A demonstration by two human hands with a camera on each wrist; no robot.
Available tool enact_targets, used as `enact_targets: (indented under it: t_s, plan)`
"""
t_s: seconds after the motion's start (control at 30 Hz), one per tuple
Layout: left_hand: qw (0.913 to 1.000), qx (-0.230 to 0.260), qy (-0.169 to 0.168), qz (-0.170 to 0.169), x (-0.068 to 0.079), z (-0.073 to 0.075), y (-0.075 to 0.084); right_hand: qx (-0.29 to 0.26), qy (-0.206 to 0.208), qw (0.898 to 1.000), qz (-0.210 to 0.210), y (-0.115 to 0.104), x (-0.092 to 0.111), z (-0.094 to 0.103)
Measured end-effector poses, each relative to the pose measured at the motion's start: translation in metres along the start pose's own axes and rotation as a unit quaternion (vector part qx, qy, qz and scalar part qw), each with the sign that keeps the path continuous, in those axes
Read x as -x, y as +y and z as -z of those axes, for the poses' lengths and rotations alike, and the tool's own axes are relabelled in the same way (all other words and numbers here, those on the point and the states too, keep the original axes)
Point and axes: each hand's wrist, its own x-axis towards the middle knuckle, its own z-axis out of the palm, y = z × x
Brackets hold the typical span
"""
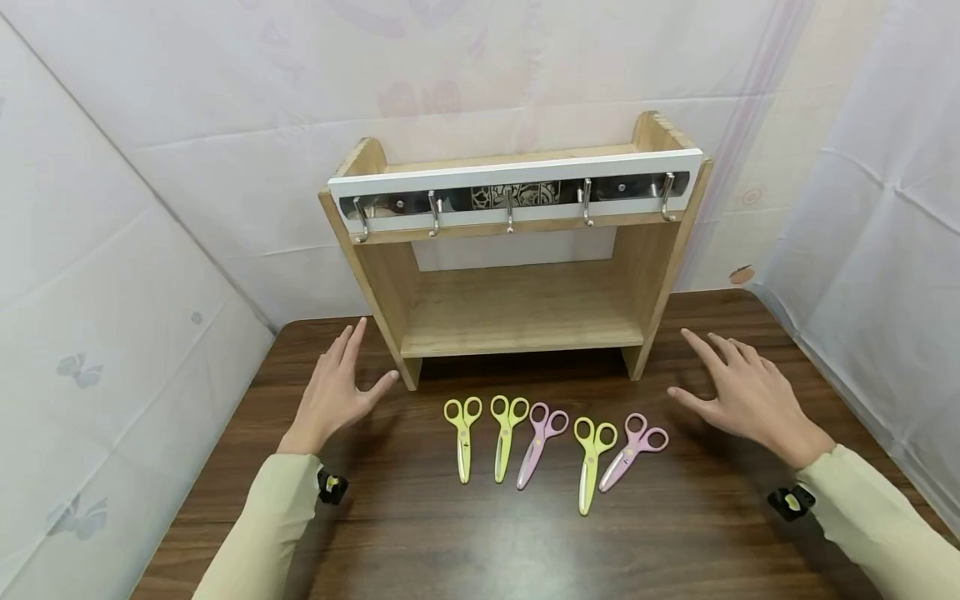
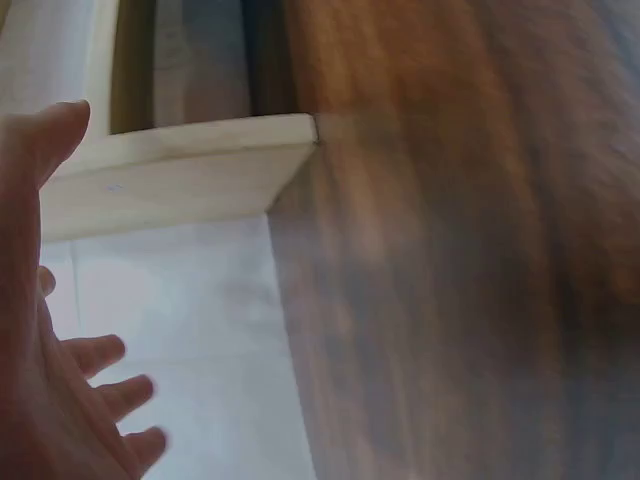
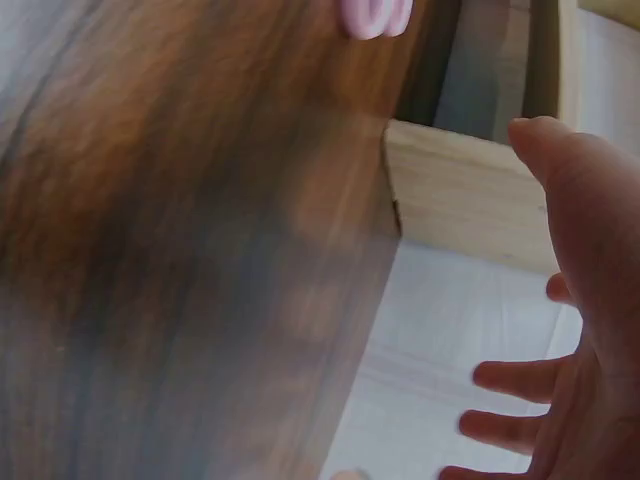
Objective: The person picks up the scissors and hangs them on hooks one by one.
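Observation:
My left hand (image 1: 335, 396) is held with fingers extended beside the left side panel of a wooden shelf (image 1: 517, 308), holding nothing. On the other side, my right hand (image 1: 750, 396) spreads its fingers to the right of the shelf, apart from it. Between the hands, in front of the shelf, lie several scissors: yellow-green scissors (image 1: 464, 442) at the left, a second yellow-green pair (image 1: 504, 442), pink scissors (image 1: 536, 450), a lower yellow-green pair (image 1: 589, 467), and pink scissors (image 1: 628, 456) nearest the right hand. All have their handles toward the shelf.
Across the shelf's top front runs a white board with a metal strip (image 1: 450, 202) bearing several hooks (image 1: 587, 202). The shelf stands at the back of a dark wooden table (image 1: 480, 550). White patterned cloth (image 1: 225, 108) hangs behind and at both sides.

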Motion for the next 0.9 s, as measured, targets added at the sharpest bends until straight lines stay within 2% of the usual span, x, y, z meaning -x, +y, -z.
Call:
enact_targets:
  t_s: [0.2, 0.43, 0.6, 0.73, 0.9]
  plan:
    - [0.9973, 0.059, -0.034, 0.025, -0.016, 0.003, 0.012, -0.007, -0.034, 0.999, -0.003, -0.016, -0.004, 0.011]
    - [0.9919, 0.119, -0.029, 0.034, -0.034, -0.001, 0.023, -0.016, -0.056, 0.998, 0.008, -0.039, -0.002, 0.012]
    - [0.984, 0.173, -0.024, 0.036, -0.038, -0.005, 0.029, -0.027, -0.08, 0.996, 0.004, -0.056, 0.001, 0.009]
    - [0.9766, 0.204, -0.023, 0.062, -0.039, -0.009, 0.033, -0.044, -0.103, 0.994, -0.005, -0.07, 0.006, 0.004]
    - [0.9678, 0.236, -0.023, 0.085, -0.04, -0.015, 0.038, -0.055, -0.113, 0.992, -0.017, -0.088, 0.015, -0.004]
